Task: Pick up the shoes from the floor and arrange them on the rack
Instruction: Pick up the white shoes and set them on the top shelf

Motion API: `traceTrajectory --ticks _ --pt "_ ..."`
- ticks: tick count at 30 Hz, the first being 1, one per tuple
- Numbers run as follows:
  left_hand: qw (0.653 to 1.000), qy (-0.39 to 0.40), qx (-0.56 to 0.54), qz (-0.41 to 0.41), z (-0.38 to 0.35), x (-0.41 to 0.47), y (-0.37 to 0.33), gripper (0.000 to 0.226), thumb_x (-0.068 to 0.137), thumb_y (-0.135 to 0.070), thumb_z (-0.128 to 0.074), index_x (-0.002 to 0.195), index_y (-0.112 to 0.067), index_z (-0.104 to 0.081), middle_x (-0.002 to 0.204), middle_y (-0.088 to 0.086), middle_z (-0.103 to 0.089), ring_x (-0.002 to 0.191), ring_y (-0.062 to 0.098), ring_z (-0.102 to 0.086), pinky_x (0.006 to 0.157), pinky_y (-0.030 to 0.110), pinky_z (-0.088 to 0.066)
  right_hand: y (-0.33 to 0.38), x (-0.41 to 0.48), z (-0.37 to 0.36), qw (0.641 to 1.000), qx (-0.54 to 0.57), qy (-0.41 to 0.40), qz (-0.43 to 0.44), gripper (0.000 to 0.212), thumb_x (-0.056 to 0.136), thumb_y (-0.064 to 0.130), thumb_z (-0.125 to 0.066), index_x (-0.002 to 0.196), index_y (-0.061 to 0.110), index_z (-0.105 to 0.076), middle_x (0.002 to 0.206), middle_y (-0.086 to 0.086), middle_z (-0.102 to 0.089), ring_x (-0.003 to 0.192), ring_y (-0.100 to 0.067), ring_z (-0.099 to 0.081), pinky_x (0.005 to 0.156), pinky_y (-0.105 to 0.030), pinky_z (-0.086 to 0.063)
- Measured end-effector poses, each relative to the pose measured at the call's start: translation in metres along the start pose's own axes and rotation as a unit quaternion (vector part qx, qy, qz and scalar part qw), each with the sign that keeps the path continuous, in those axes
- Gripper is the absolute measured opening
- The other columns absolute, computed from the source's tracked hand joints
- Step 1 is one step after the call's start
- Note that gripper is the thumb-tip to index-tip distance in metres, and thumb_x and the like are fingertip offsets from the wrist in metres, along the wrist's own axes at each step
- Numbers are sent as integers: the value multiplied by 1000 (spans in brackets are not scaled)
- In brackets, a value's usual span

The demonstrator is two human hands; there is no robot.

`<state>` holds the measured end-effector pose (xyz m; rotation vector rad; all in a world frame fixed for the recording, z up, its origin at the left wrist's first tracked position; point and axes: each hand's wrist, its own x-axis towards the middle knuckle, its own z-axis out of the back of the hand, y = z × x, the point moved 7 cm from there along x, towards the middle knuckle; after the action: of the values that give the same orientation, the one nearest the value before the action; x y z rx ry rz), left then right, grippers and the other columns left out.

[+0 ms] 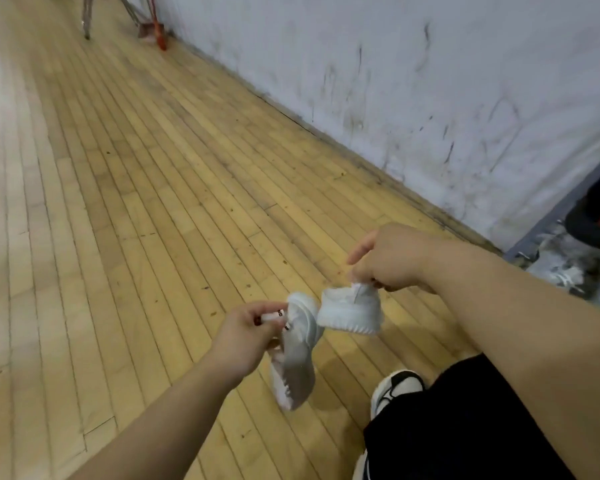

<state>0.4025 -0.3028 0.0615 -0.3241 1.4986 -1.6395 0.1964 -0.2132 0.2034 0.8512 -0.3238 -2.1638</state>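
No text can be read. The white shoe (297,351) pinched in the left hand (246,337) carries small red and dark marks on a white tab by the fingers, too blurred to make out as letters.

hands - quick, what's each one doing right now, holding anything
Left hand: closed, holding a white shoe that hangs toe-down.
Right hand: closed, pinching the top of the other white shoe.

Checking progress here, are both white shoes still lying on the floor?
No, the left hand holds one white shoe and the right hand holds the other white shoe, both lifted above the wooden floor.
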Motion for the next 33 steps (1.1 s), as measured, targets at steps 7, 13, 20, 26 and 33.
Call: traceTrajectory --ticks 7,13,20,26,33 --pt "982 59 1 -179 -93 0 -202 15 96 -23 -67 103 -31 -78 70 1 -73 65 19 -68 69 33 -57 -83 -105 154 987 14 -158 -11 30 75 40 -88 102 35 -74 91 13 -57 78 -2 -56 65 -24 -46" --pt "931 179 71 -310 -233 -40 -317 18 96 -19 -68 105 -31 -77 73 0 -73 64 14 -69 61 20 -57 -202 -223 217 957 -73 -276 -45 26 74 38 -83 95 49 -72 95 16 -72 81 -3 -65 79 -36 -56" --pt "855 290 184 -390 -399 -89 -366 11 94 -26 -71 95 -36 -77 86 -5 -75 72 17 -75 72 40 -64 -348 -317 203 927 37 -361 -100 24 84 32 -82 96 50 -71 88 23 -70 71 6 -62 56 -13 -41" --pt "852 331 194 -356 -487 -119 -356 9 94 -26 -71 99 -31 -78 93 0 -76 70 17 -76 65 30 -64 -427 -338 191 915 89 -374 -124 20 86 28 -80 97 44 -73 71 6 -68 50 -4 -54 47 -14 -40" --pt "880 312 159 -321 -515 -107 -344 9 95 -27 -72 95 -32 -79 91 -1 -76 76 13 -75 68 28 -63 -462 -345 191 894 126 -410 -130 20 87 27 -79 95 44 -74 69 7 -70 52 -14 -62 55 -34 -55"
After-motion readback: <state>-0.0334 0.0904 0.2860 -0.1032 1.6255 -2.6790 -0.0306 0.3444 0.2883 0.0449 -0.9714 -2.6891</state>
